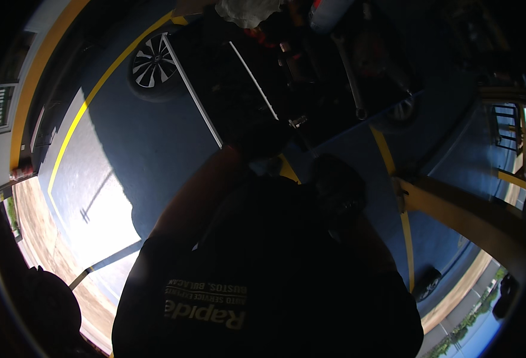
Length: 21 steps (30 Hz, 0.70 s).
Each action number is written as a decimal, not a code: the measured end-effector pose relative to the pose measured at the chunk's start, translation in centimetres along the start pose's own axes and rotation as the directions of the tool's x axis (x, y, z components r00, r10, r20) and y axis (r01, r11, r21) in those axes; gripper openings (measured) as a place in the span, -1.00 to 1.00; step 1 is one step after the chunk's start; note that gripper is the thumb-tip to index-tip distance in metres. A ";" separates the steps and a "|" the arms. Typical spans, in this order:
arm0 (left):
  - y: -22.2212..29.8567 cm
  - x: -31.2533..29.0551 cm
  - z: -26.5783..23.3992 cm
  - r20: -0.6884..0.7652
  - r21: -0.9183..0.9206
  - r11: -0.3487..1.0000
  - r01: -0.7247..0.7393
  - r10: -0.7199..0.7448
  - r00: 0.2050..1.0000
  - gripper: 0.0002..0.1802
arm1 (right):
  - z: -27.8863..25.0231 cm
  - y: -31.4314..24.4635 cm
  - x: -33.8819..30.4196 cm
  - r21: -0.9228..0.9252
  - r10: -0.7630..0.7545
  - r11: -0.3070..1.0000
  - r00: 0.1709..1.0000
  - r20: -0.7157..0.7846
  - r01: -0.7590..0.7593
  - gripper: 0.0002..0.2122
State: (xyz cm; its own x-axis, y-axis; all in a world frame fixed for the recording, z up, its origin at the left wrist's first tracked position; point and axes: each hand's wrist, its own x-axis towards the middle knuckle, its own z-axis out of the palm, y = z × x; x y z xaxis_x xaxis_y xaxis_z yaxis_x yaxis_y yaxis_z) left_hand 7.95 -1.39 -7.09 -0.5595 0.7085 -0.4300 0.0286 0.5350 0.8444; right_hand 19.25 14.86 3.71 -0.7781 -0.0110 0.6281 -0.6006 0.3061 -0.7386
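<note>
My left hand (267, 142), in a dark glove, reaches to the near edge of a dark tool tray (212, 128) with pale metal rims. Just beyond it lies a small shiny metal piece (298, 122), perhaps a socket; whether the hand touches it is lost in shadow. My right hand (339, 186), also dark-gloved, is held close in front of my body, to the right of the tray's near edge. Deep shade hides the fingers of both hands and anything in them. A long wrench (351, 80) lies on the right part of the tray.
At the tray's far side are a whitish crumpled cloth or bag (248, 11) and a can (329, 15). A wheel with a spoked rim (154, 61) is at the left, another wheel (401, 112) at the right. A yellow post (454, 206) stands at the right over the blue floor (149, 131).
</note>
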 end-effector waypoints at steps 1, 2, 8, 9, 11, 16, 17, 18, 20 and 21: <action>-0.9 0.4 0.3 0.011 0.122 0.987 -0.103 0.102 0.995 -0.72 | 0.3 -0.1 0.0 0.020 0.026 0.999 1.000 0.015 -0.026 -0.79; 0.1 0.3 0.1 0.037 0.137 0.988 -0.069 0.065 0.997 -0.71 | 0.5 0.2 -0.2 0.038 0.051 0.998 0.998 0.027 -0.052 -0.79; -1.5 0.0 0.7 -0.005 0.170 0.969 -0.177 0.181 0.984 -0.71 | 3.0 5.3 -1.0 0.050 0.163 0.985 0.984 0.072 -0.166 -0.78; -1.3 0.1 0.7 0.007 0.386 0.881 -0.272 0.292 0.956 -0.72 | 3.2 5.9 -0.9 0.046 0.187 0.981 0.979 0.078 -0.191 -0.78; -1.1 0.3 0.5 0.020 0.434 0.846 -0.309 0.334 0.942 -0.72 | 3.1 6.2 -0.9 0.059 0.218 0.973 0.971 0.101 -0.225 -0.77; -0.1 0.0 0.4 0.078 -0.387 0.922 0.017 0.014 0.997 -0.72 | 1.0 5.0 0.1 0.138 0.257 0.950 0.952 0.165 -0.280 -0.76; 0.0 -0.1 0.2 0.052 -0.349 0.937 -0.019 0.040 0.998 -0.73 | 0.6 4.9 0.3 0.169 0.252 0.945 0.952 0.176 -0.281 -0.76; 0.3 -0.2 0.1 0.027 -0.310 0.949 -0.053 0.065 0.998 -0.73 | -0.1 4.7 0.5 0.201 0.249 0.937 0.949 0.191 -0.286 -0.76; 1.2 -0.9 0.1 -0.027 -0.218 0.972 -0.082 0.078 0.997 -0.75 | -1.6 4.3 0.8 0.267 0.232 0.920 0.947 0.222 -0.288 -0.75; 2.5 -1.4 -0.4 -0.059 -0.164 0.984 -0.072 0.063 0.996 -0.75 | -2.3 4.3 0.8 0.304 0.221 0.908 0.946 0.237 -0.289 -0.75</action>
State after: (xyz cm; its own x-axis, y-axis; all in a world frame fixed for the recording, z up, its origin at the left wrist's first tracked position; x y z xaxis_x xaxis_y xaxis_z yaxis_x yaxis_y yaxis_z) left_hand 8.50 -1.23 -4.28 -0.6042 0.7126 -0.3566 -0.0675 0.4001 0.9140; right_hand 16.45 18.34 1.63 -0.9126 -0.1679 0.3727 -0.3768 -0.0083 -0.9263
